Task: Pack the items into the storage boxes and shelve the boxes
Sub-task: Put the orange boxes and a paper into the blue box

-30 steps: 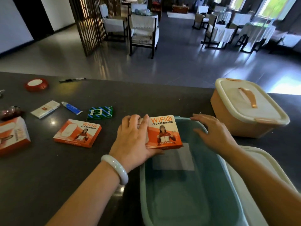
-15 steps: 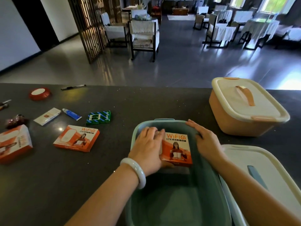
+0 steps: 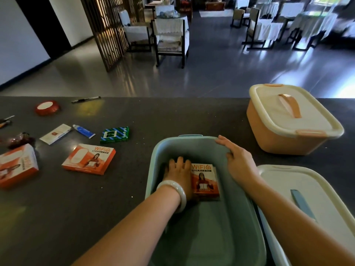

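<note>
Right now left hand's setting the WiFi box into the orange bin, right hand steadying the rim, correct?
Not quite. In the head view the left hand sets the WiFi box into the teal bin; the orange bin sits lidded, apart. The right hand does rest on the teal rim.

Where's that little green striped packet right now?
The green striped packet lies on the dark counter, left of the teal box, between the blue tube and that box.

Left hand (image 3: 179, 174) (seemingly gripping) WiFi box (image 3: 205, 182) inside teal bin (image 3: 192, 140).
</note>
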Demonstrator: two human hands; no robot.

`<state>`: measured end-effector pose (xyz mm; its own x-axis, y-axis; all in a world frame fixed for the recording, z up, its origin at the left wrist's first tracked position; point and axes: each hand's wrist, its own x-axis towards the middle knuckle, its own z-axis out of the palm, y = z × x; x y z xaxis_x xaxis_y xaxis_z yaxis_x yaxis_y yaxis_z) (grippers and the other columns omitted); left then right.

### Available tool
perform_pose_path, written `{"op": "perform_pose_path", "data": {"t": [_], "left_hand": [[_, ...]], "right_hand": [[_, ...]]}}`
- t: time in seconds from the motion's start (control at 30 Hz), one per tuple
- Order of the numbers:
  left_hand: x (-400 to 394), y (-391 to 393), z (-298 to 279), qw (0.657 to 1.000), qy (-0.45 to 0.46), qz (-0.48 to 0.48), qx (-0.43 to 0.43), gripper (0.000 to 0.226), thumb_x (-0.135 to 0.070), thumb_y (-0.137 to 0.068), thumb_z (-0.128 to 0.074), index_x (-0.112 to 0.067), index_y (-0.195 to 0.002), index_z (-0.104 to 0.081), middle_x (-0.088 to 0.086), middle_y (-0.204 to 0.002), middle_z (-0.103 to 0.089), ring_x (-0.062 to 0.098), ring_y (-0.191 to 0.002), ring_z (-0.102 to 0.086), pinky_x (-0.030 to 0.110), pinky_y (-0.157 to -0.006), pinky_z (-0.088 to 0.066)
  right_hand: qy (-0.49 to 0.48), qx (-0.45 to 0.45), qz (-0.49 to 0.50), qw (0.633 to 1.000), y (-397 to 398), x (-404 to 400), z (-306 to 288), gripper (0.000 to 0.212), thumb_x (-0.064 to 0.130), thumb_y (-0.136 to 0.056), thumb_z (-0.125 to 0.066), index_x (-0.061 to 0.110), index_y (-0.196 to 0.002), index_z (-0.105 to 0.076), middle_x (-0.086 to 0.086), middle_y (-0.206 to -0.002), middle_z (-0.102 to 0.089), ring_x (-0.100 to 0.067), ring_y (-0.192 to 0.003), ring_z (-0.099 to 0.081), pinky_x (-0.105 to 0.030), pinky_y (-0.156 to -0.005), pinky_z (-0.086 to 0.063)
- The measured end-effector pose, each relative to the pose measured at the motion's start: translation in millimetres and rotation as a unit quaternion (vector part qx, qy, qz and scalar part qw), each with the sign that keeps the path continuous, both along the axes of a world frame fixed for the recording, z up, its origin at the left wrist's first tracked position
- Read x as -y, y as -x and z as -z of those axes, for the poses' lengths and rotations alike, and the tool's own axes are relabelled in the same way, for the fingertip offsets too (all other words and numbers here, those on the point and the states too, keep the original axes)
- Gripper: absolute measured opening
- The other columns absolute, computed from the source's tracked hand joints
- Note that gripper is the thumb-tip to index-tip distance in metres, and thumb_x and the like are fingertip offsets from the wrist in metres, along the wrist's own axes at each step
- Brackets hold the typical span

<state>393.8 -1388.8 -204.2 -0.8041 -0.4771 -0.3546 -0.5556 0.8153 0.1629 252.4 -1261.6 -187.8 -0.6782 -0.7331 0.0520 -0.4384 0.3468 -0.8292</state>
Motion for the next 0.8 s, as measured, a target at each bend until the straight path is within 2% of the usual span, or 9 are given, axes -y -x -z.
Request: {"op": "perform_pose_path", "data": {"t": [0.07,0.1,0.2,0.23,0.3,0.37,0.5,0.73,0.8], "left_hand": [[2,-1,2,1.0,0.007,0.0,0.014,0.112,-0.052,-0.065,-0.081,-0.018,-0.149,-0.014,0.008,-0.15,-0.017,0.035,-0.138,-0.018,0.055,-0.115,-0.02],[2,-1,2,1.0,0.008,0.001,0.015,0.114,-0.052,-0.065,-0.081,-0.017,-0.15,-0.013,0.008,-0.15,-0.016,0.035,-0.138,-0.017,0.055,-0.115,-0.019],[2,2,6,1.0,0.008,0.001,0.002,0.116,-0.054,-0.064,-0.081,-0.018,-0.15,-0.011,0.007,-0.151,-0.013,0.035,-0.14,-0.013,0.055,-0.115,-0.019],[2,4,7,1.0,0.007,0.003,0.0,0.117,-0.053,-0.064,-0.081,-0.018,-0.15,-0.01,0.007,-0.152,-0.012,0.035,-0.141,-0.011,0.055,-0.115,-0.019],[2,5,10,1.0,0.004,0.011,0.0,0.117,-0.052,-0.065,-0.08,-0.02,-0.151,-0.009,0.006,-0.153,-0.012,0.036,-0.142,-0.009,0.056,-0.115,-0.018],[2,4,13,1.0,0.006,0.017,0.001,0.117,-0.053,-0.065,-0.08,-0.021,-0.151,-0.008,0.006,-0.154,-0.012,0.036,-0.142,-0.009,0.056,-0.116,-0.017],[1,5,15,0.996,0.065,0.056,0.013,0.116,-0.06,-0.066,-0.075,-0.019,-0.151,-0.009,0.008,-0.153,-0.018,0.036,-0.142,-0.013,0.056,-0.116,-0.013],[0,5,22,0.997,0.059,0.048,0.011,0.116,-0.064,-0.068,-0.072,-0.017,-0.152,-0.006,0.009,-0.152,-0.019,0.035,-0.138,-0.019,0.053,-0.114,-0.023],[0,6,23,0.997,0.063,0.047,0.014,0.117,-0.065,-0.068,-0.071,-0.017,-0.152,-0.005,0.01,-0.151,-0.02,0.035,-0.137,-0.02,0.053,-0.113,-0.024]], "right_hand": [[0.004,-0.006,0.002,1.0,-1,0,0,0.056,-0.005,-0.094,-0.041,0.034,-0.134,-0.05,0.015,-0.147,-0.039,-0.01,-0.133,-0.04,-0.014,-0.093,-0.043],[0.006,-0.006,0.003,1.0,-1,0,0,0.056,-0.005,-0.094,-0.041,0.034,-0.134,-0.05,0.014,-0.147,-0.039,-0.011,-0.134,-0.039,-0.02,-0.097,-0.043],[0.001,-0.014,0.003,1.0,-2,0,-1,0.055,-0.005,-0.094,-0.041,0.033,-0.133,-0.051,0.014,-0.148,-0.039,-0.012,-0.134,-0.039,-0.008,-0.089,-0.038],[-0.002,-0.021,0.005,1.0,-2,1,-1,0.055,-0.005,-0.094,-0.04,0.032,-0.133,-0.052,0.014,-0.148,-0.039,-0.012,-0.135,-0.038,-0.007,-0.091,-0.037],[-0.001,-0.024,0.006,1.0,-3,1,-2,0.054,-0.006,-0.094,-0.039,0.03,-0.132,-0.053,0.013,-0.148,-0.038,-0.012,-0.137,-0.035,-0.018,-0.1,-0.035],[-0.001,-0.017,0.003,1.0,-3,1,-3,0.053,-0.006,-0.095,-0.039,0.03,-0.132,-0.053,0.013,-0.149,-0.038,-0.012,-0.138,-0.034,-0.022,-0.103,-0.034],[-0.002,-0.018,0.002,1.0,-3,1,-4,0.052,-0.006,-0.095,-0.038,0.028,-0.132,-0.053,0.012,-0.149,-0.038,-0.012,-0.138,-0.034,-0.018,-0.1,-0.032],[-0.009,-0.012,0.004,1.0,-5,1,-6,0.051,-0.005,-0.096,-0.038,0.028,-0.132,-0.053,0.013,-0.15,-0.036,-0.012,-0.139,-0.032,-0.019,-0.1,-0.033],[-0.011,-0.009,0.005,1.0,-5,1,-6,0.052,-0.006,-0.095,-0.038,0.029,-0.132,-0.052,0.013,-0.149,-0.036,-0.011,-0.138,-0.033,-0.015,-0.096,-0.034]]}}
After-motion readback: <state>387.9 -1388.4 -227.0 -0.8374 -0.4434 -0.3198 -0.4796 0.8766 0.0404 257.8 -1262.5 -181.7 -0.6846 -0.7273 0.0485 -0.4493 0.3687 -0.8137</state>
